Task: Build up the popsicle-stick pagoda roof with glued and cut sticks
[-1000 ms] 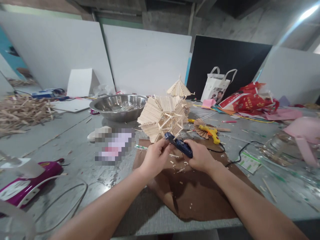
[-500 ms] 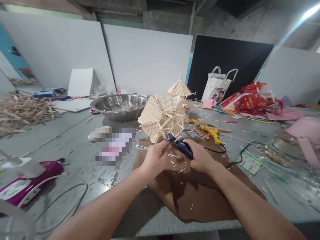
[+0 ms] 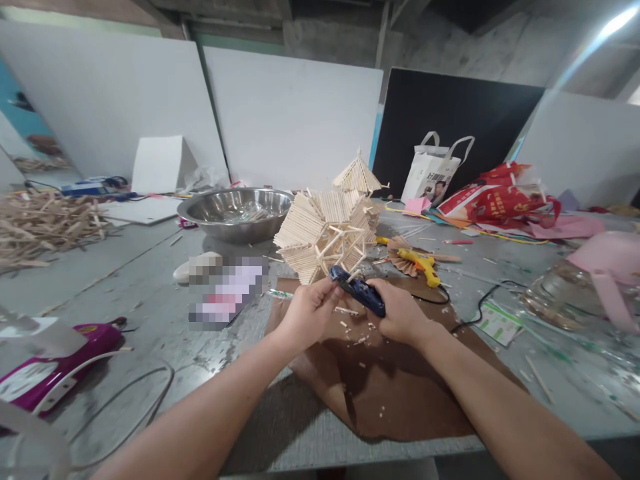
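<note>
A model built of thin wooden sticks (image 3: 325, 230) stands on the grey table just beyond my hands. My right hand (image 3: 400, 313) is closed round a dark blue glue gun (image 3: 357, 290), whose tip points at the model's lower front. My left hand (image 3: 310, 310) is pinched next to the gun's tip, fingers together on a small stick that I can barely make out. Both hands hover over a brown sheet (image 3: 380, 373) littered with short stick offcuts.
A steel bowl (image 3: 235, 212) sits behind left of the model, a yellow glue gun (image 3: 423, 265) to its right. A pile of sticks (image 3: 47, 223) lies far left, a purple device (image 3: 60, 367) with a cable near left, bags and pink paper (image 3: 500, 200) at right.
Hardly anything has moved. My hands and the glue gun stay at the model's front; only the view has shifted slightly.
</note>
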A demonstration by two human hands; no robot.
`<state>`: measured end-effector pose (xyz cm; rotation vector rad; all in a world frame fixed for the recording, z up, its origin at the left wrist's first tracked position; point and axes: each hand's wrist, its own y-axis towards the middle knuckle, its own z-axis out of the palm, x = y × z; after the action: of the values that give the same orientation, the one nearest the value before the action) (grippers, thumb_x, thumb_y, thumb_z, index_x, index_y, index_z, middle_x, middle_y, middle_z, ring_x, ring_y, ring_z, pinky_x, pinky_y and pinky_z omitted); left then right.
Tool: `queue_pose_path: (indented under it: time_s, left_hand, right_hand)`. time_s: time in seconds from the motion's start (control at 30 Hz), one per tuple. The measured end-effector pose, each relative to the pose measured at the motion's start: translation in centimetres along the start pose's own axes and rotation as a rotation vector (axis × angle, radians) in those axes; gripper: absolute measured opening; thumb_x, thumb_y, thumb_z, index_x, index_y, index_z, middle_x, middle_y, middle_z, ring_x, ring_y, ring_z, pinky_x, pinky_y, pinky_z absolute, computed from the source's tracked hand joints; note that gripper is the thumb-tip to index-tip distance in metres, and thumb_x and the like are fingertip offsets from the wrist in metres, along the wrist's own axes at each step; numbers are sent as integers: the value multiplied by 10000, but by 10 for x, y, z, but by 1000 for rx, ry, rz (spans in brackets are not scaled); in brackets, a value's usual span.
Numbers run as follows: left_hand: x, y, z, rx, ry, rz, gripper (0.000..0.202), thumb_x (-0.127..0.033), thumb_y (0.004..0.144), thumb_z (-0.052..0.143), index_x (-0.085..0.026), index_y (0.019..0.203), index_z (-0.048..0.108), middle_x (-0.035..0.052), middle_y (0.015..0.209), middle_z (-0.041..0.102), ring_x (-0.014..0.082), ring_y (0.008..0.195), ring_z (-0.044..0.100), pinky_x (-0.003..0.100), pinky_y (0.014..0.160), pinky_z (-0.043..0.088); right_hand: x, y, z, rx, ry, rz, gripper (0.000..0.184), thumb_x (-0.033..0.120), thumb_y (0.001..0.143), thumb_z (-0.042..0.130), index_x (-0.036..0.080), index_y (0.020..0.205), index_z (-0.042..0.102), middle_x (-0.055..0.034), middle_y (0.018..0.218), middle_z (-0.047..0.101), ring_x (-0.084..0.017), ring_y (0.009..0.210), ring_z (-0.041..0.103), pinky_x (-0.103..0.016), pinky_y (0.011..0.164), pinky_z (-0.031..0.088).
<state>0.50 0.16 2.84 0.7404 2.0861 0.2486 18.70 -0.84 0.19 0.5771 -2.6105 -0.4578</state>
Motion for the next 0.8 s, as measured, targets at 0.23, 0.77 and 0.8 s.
queue_pose_path:
  time_s: [0.23,0.77,0.8]
  left_hand:
    - [-2,-3,3,-89,92,4,196,-245,771,389,-128,687,522,-41,523,417,65,504,356,167,470,276]
    - [3,1,1,109,-373,-74,286,-356,781,398,-123,681,531,-72,377,326,33,358,274,162,366,219]
    - [3,1,1,124,-409,-87,290,-366,778,404,-121,680,526,-74,372,324,30,349,269,163,360,211]
  right_hand:
    - [5,-1,1,-6,13,16,375,216,646,487,131,1007,433,-104,905,578,-219,789,551,-333,691,411]
    - [-1,0,4,13,125,-23,478,162,605,487,129,1072,389,-111,1005,533,-220,882,516,-349,766,397]
    - [-1,0,4,14,128,-27,482,163,606,487,130,1076,386,-111,1007,531,-221,887,514,-350,768,396]
